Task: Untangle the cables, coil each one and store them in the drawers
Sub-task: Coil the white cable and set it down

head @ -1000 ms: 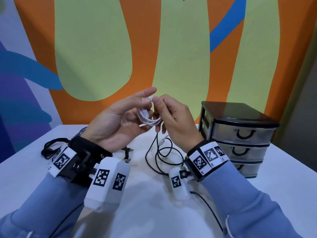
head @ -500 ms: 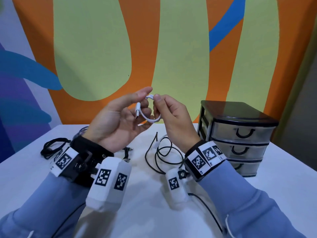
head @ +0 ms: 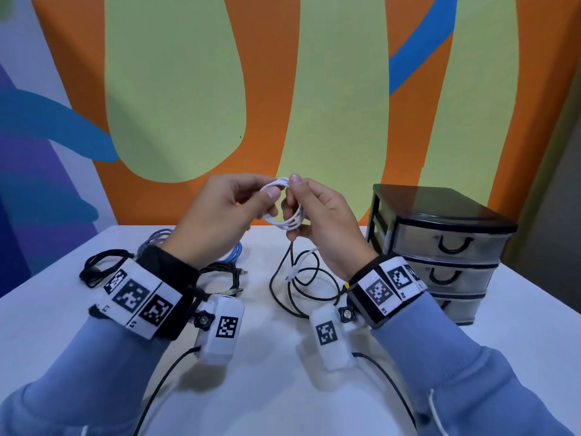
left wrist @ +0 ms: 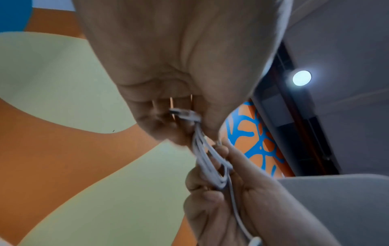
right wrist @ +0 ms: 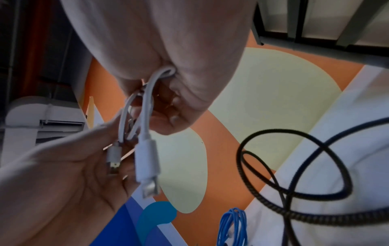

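Above the table (head: 283, 388), the left hand (head: 217, 221) and right hand (head: 323, 228) pinch a coiled white cable (head: 287, 220) between thumb and fingertips (the right-wrist view alone shows both plugs dangling).

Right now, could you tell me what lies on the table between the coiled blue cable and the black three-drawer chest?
In the head view, a loose black braided cable sprawls between the blue cable and the drawer chest.

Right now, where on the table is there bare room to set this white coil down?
Bare table lies near you, between the two forearms, and at the right front of the drawer unit. It is crowded under the hands: the loose black cable in the middle, black coils and the blue cable left.
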Tool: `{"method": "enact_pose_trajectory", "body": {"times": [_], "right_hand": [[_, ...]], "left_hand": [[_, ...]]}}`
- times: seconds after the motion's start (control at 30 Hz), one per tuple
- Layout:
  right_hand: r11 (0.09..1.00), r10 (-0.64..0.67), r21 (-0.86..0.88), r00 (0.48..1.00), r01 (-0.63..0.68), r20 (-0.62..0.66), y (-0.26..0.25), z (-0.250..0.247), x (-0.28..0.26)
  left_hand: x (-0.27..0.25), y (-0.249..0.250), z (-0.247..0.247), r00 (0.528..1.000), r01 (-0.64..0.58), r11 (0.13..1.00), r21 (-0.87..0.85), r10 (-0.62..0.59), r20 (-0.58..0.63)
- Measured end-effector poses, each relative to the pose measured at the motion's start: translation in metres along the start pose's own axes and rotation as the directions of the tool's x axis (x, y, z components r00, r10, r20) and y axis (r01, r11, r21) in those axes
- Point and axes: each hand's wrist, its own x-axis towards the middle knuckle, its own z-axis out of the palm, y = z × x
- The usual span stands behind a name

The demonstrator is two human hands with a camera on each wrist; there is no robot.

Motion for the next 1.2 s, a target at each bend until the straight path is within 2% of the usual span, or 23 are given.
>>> {"method": "enact_pose_trajectory", "body": {"times": [0.07, 0.17, 0.33, 0.5, 0.63, 0.77, 0.9, 1.0, 1.1, 1.2], "right_hand": [[0.999, 0.045, 0.012, 0.999, -0.045, 0.015, 0.002, 0.000, 0.000], [0.989, 0.146, 0.026, 0.988, -0.147, 0.054, 0.002, -0.001, -0.002], [0.967, 0.224, 0.108, 0.971, -0.232, 0.077, 0.000, -0.007, 0.000], [0.870, 0.301, 0.336, 0.929, -0.361, 0.216, -0.008, -0.012, -0.001], [0.838, 0.251, 0.409, 0.920, -0.362, 0.301, -0.002, -0.010, -0.004], [0.887, 0.219, 0.360, 0.950, -0.289, 0.224, -0.001, -0.009, -0.005], [0.904, 0.223, 0.355, 0.971, -0.237, 0.081, 0.001, -0.002, -0.004], [0.911, 0.208, 0.362, 0.978, -0.198, 0.012, 0.004, -0.004, -0.002], [0.990, 0.115, 0.093, 0.984, -0.104, -0.132, 0.003, -0.004, -0.001], [0.970, 0.017, -0.233, 0.971, -0.075, -0.240, 0.009, -0.001, 0.002]], "left_hand": [[0.002, -0.006, 0.000, 1.000, -0.012, 1.000, 0.022, 0.013, -0.029], [0.005, -0.011, 0.001, 0.995, 0.032, 0.999, 0.030, -0.029, -0.097], [0.007, -0.011, -0.001, 0.973, 0.049, 0.991, 0.128, -0.018, -0.231], [0.004, -0.013, 0.002, 0.970, 0.038, 0.929, 0.368, 0.054, -0.236], [0.005, -0.009, 0.008, 0.966, -0.007, 0.890, 0.456, 0.124, -0.226], [0.007, -0.012, 0.006, 0.975, -0.006, 0.906, 0.424, 0.100, -0.199], [0.008, -0.014, 0.003, 0.986, 0.038, 0.973, 0.229, 0.000, -0.165], [0.006, -0.012, 0.004, 0.990, 0.033, 0.994, 0.108, -0.018, -0.140], [0.003, -0.006, 0.007, 0.992, 0.056, 0.997, -0.048, -0.061, -0.108], [-0.001, -0.001, 0.013, 0.994, 0.091, 0.992, -0.088, -0.096, -0.056]]}}
